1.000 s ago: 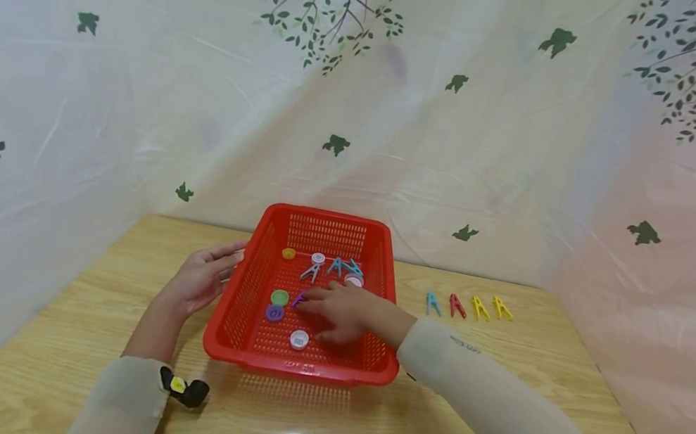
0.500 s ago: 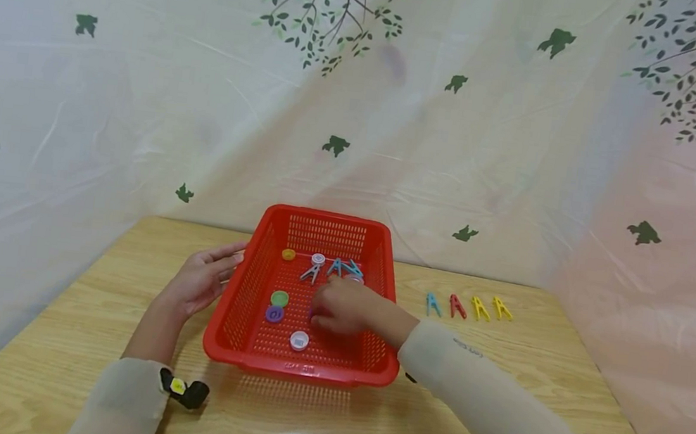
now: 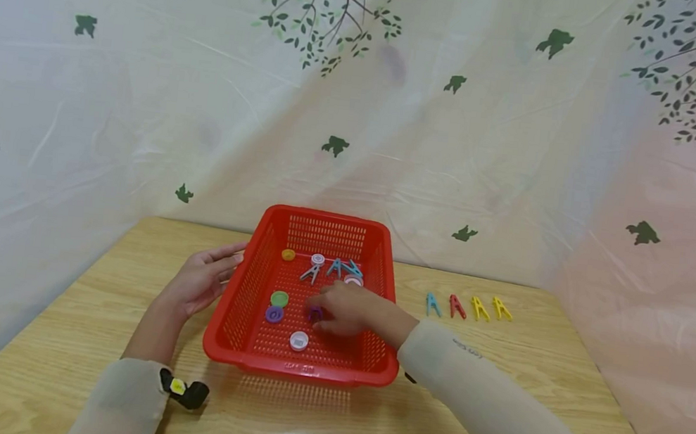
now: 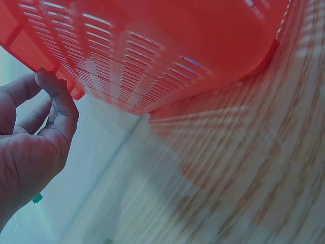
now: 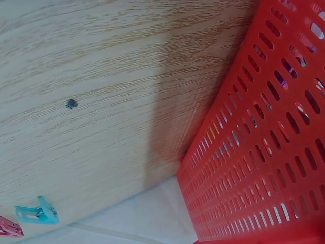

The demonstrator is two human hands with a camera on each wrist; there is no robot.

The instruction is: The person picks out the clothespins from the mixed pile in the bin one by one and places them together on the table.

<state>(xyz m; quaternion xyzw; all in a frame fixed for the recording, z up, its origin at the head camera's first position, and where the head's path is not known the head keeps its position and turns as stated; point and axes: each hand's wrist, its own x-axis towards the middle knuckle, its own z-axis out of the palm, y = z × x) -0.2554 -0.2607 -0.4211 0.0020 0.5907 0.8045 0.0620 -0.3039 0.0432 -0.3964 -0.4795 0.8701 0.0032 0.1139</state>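
In the head view, a red plastic basket (image 3: 311,369) stands on the wooden table. My right hand (image 3: 345,308) is inside it, pinching a purple clothespin (image 3: 315,312) between thumb and fingers. My left hand (image 3: 204,280) touches the basket's left rim with loosely bent fingers; the left wrist view shows the fingertips (image 4: 46,77) against the rim. Farther back in the basket lie a grey clothespin (image 3: 312,272) and two blue clothespins (image 3: 335,267). The right wrist view shows the basket's side wall (image 5: 244,152), and the right hand is out of sight there.
Bottle caps lie in the basket: orange (image 3: 288,255), green (image 3: 279,299), purple (image 3: 274,315) and white (image 3: 299,341), with more white ones behind. On the table to the right, blue (image 3: 433,304), red (image 3: 457,306) and two yellow clothespins (image 3: 480,308) form a row. A patterned sheet hangs behind.
The right hand's fingers have closed from a spread reach onto the purple clothespin, and it has shifted slightly right. The left hand and basket have stayed put.
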